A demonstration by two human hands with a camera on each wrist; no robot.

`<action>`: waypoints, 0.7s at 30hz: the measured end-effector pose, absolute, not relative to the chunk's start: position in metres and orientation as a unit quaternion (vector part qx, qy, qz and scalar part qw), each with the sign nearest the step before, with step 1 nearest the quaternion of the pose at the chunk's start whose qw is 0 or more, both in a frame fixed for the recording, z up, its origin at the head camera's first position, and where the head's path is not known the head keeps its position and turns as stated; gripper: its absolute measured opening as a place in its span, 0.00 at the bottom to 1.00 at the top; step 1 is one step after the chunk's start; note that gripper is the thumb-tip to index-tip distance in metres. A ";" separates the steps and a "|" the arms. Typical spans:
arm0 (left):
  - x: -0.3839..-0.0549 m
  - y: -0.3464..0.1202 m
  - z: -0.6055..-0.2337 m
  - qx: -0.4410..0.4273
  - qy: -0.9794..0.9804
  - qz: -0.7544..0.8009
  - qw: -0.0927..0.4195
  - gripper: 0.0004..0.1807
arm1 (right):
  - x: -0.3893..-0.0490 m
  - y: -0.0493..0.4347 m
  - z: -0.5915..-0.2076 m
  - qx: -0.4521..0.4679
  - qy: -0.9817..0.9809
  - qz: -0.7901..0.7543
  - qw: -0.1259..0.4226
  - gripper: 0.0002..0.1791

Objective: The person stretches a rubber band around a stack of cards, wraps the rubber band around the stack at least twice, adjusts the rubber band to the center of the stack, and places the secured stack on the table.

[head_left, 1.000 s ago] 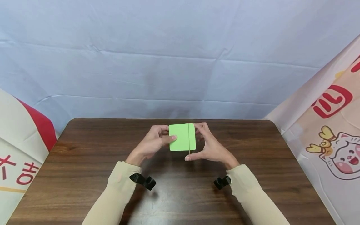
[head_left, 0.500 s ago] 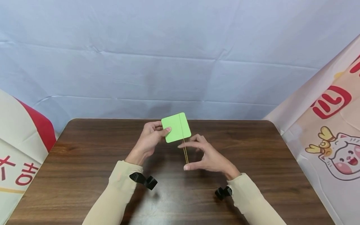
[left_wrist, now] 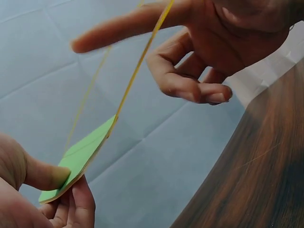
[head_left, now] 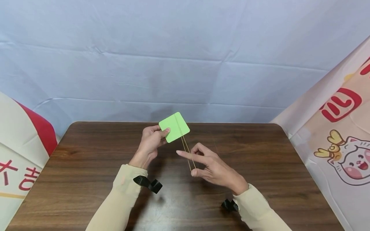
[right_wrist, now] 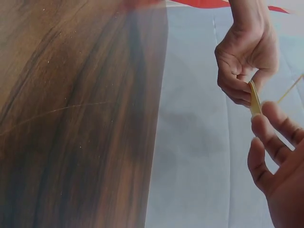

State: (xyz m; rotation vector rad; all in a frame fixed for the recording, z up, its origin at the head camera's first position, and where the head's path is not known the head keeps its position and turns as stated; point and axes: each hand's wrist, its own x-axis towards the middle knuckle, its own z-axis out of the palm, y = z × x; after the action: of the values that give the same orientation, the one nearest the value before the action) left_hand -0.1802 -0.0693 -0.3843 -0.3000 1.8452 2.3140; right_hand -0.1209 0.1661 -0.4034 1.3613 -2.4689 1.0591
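A green square pad with rounded corners hangs over the back of the table. In the left wrist view its pale edge looks layered. My left hand pinches the pad's left corner, thumb on the green face, fingers behind. A yellow rubber band loops round the pad and stretches down toward me. Its near end is hooked on the thumb of my right hand. The straight right index finger passes between the two strands, and the other right fingers are bent. In the right wrist view the pad shows edge-on.
Below both hands lies a dark wood-grain table. Pale blue cloth hangs behind its far edge. Printed banners stand at the left and right. A small black camera mount sits on each wrist.
The pad has moved left and up and tilted. My right hand has gone from the pad's right edge down toward me, stretching the band off it, and its index finger now crosses between the strands.
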 end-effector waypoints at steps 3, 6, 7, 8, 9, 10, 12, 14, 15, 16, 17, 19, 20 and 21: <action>-0.181 -0.069 -0.384 -0.109 0.611 0.781 0.077 0.16 | -0.121 0.162 -0.403 0.436 -0.837 0.314 0.106 0.41; -0.181 -0.069 -0.384 -0.117 0.600 0.788 0.066 0.16 | -0.120 0.157 -0.404 0.407 -0.861 0.271 0.141 0.46; -0.181 -0.068 -0.383 -0.119 0.598 0.790 0.063 0.16 | -0.120 0.155 -0.404 0.395 -0.870 0.253 0.153 0.48; -0.182 -0.068 -0.384 -0.121 0.597 0.791 0.058 0.16 | -0.119 0.153 -0.405 0.385 -0.878 0.233 0.165 0.49; -0.182 -0.067 -0.384 -0.124 0.596 0.791 0.054 0.16 | -0.118 0.150 -0.405 0.373 -0.885 0.215 0.177 0.50; -0.182 -0.067 -0.384 -0.126 0.596 0.792 0.050 0.16 | -0.117 0.148 -0.405 0.362 -0.891 0.196 0.192 0.51; -0.182 -0.066 -0.384 -0.128 0.599 0.790 0.040 0.15 | -0.114 0.143 -0.404 0.337 -0.902 0.166 0.214 0.53; -0.182 -0.065 -0.383 -0.130 0.602 0.787 0.029 0.15 | -0.112 0.138 -0.403 0.313 -0.909 0.157 0.228 0.55; -0.182 -0.064 -0.383 -0.129 0.602 0.788 0.024 0.15 | -0.111 0.136 -0.402 0.301 -0.912 0.158 0.230 0.57; -0.182 -0.063 -0.382 -0.127 0.601 0.789 0.018 0.15 | -0.110 0.134 -0.400 0.290 -0.915 0.162 0.230 0.58; -0.181 -0.063 -0.382 -0.125 0.600 0.790 0.013 0.14 | -0.109 0.132 -0.399 0.280 -0.918 0.171 0.224 0.58; -0.181 -0.062 -0.381 -0.119 0.593 0.797 0.005 0.15 | -0.109 0.131 -0.397 0.268 -0.920 0.193 0.210 0.58; -0.181 -0.062 -0.381 -0.115 0.588 0.801 0.002 0.15 | -0.109 0.130 -0.396 0.265 -0.920 0.210 0.198 0.57; -0.180 -0.061 -0.380 -0.112 0.584 0.804 0.001 0.15 | -0.109 0.130 -0.395 0.264 -0.919 0.230 0.184 0.56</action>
State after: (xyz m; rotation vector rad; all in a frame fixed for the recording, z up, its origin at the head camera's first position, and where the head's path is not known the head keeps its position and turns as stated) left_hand -0.1805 -0.0612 -0.3805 -0.3506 1.8342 2.5245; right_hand -0.1090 0.1305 -0.3952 0.7446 -2.5899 0.6472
